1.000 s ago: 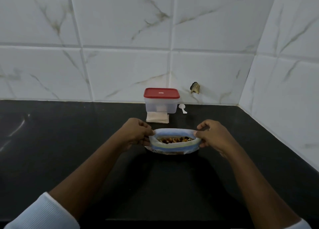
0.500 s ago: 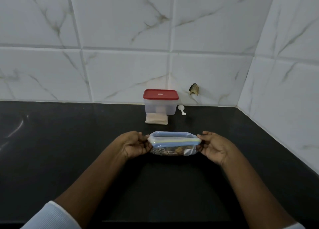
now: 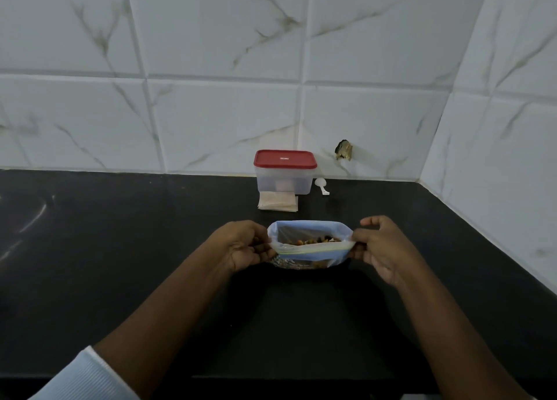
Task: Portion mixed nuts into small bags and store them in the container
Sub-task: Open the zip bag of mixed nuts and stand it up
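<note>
Nut bag lies crosswise, mouth up, between both hands.

Nothing can be read. The red lid of the container at the countertop's back edge bears a small white mark, too small to make out. Print low on the bag is blurred.

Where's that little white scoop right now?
In the head view, the white scoop lies on the black counter at the back, just right of the red-lidded container, close to the tiled wall.
</note>
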### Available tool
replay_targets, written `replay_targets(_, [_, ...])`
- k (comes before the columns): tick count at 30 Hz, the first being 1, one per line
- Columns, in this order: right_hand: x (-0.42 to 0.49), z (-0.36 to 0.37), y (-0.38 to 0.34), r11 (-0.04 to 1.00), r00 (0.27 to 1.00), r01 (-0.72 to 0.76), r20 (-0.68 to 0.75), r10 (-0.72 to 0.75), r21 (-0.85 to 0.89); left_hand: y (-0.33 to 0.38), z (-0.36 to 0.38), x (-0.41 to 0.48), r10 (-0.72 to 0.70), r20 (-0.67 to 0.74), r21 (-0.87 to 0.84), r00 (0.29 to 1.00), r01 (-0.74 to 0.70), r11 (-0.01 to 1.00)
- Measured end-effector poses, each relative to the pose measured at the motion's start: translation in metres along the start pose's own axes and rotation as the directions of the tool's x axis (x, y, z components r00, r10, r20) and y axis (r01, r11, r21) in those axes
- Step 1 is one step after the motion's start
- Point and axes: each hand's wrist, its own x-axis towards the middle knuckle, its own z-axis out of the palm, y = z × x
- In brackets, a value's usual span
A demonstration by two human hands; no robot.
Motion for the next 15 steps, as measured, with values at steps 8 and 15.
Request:
replay_targets(8, [0.001, -0.001, 0.009, 0.834, 0.942, -0.337, 0.165, 0.293, 0.437, -0.003, -0.009, 0.001, -0.044, 0.072, -0.355, 0.996, 0.067, 0.933])
replay_targets(15, [0.002, 0.002, 0.013, 0.82, 0.947, -0.322, 0.162, 0.279, 0.472, -0.007, 0.001, -0.003, 0.03, -0.028, -0.519, 0.999, -0.04, 0.854])
